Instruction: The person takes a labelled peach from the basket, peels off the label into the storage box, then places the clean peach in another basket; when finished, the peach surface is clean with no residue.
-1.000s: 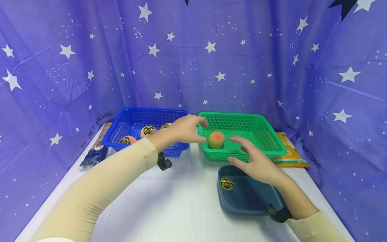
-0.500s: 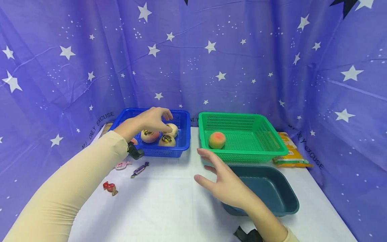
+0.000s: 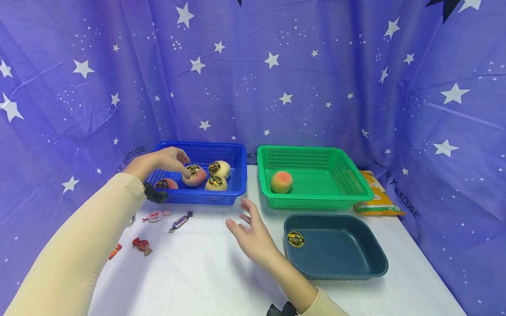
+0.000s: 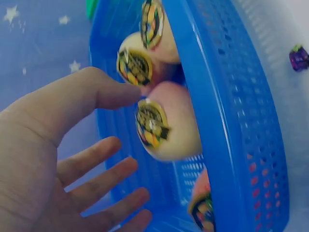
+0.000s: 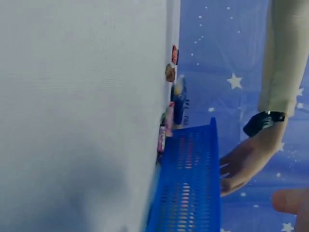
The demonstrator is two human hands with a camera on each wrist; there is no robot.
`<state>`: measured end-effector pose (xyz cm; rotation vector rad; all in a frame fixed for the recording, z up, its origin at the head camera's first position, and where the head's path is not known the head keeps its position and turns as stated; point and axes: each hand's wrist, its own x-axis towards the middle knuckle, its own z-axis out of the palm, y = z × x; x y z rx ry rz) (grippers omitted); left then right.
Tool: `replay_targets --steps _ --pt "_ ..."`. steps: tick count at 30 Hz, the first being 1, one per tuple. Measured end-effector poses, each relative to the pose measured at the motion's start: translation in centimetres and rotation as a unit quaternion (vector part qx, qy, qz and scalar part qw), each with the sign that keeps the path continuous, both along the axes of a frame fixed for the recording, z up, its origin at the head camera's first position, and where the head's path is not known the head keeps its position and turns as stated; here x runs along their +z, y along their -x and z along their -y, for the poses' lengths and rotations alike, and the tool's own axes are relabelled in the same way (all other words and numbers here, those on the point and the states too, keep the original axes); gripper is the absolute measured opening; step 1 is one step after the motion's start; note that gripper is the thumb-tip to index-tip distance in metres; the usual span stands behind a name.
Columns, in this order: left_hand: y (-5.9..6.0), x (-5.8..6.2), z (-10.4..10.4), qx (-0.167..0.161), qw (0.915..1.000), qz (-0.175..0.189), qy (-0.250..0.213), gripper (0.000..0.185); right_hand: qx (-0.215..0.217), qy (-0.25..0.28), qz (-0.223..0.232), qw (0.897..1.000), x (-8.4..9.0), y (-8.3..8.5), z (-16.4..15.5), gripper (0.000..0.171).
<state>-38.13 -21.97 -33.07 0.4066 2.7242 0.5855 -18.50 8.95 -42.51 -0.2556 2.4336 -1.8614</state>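
My left hand [image 3: 173, 159] hovers over the left part of the blue basket [image 3: 197, 199], fingers spread and holding nothing. Its thumb tip [image 4: 128, 92] is right beside a stickered peach [image 3: 193, 174]; I cannot tell whether they touch. Several stickered peaches lie in this basket, among them a pale one [image 4: 169, 128]. My right hand [image 3: 249, 228] floats open above the white table, left of the dark teal tray [image 3: 356, 270]. One unstickered peach [image 3: 281, 181] lies in the green basket [image 3: 316, 202].
Wrapped candies lie on the table in front of the blue basket: a purple one [image 3: 180, 220], a pink one [image 3: 156, 215], red ones [image 3: 142, 245]. A yellow packet [image 3: 377, 202] lies right of the green basket. Star-printed purple cloth closes in all sides.
My left hand left the green basket's peach and swung left across the blue basket. My right hand drew back and left, off the teal tray.
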Motion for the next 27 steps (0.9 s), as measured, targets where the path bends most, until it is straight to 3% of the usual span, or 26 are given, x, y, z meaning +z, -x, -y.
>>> replay_targets --steps 6,10,14,27 --pt "0.4 -0.8 2.2 0.014 0.9980 0.059 0.014 0.081 -0.058 0.031 0.008 0.998 -1.1 2.0 1.9 0.079" --pt "0.3 -1.3 3.0 0.047 0.9916 0.120 -0.005 0.078 -0.100 0.063 0.012 0.993 -1.5 3.3 2.7 0.080" --pt "0.2 -1.9 3.4 0.064 0.9858 0.153 -0.028 0.073 -0.124 0.084 0.016 0.989 -2.1 4.5 3.3 0.079" --pt "-0.1 -3.1 4.6 0.069 0.9846 0.159 -0.022 0.072 -0.158 0.127 -0.047 0.978 -3.2 8.1 4.9 0.072"
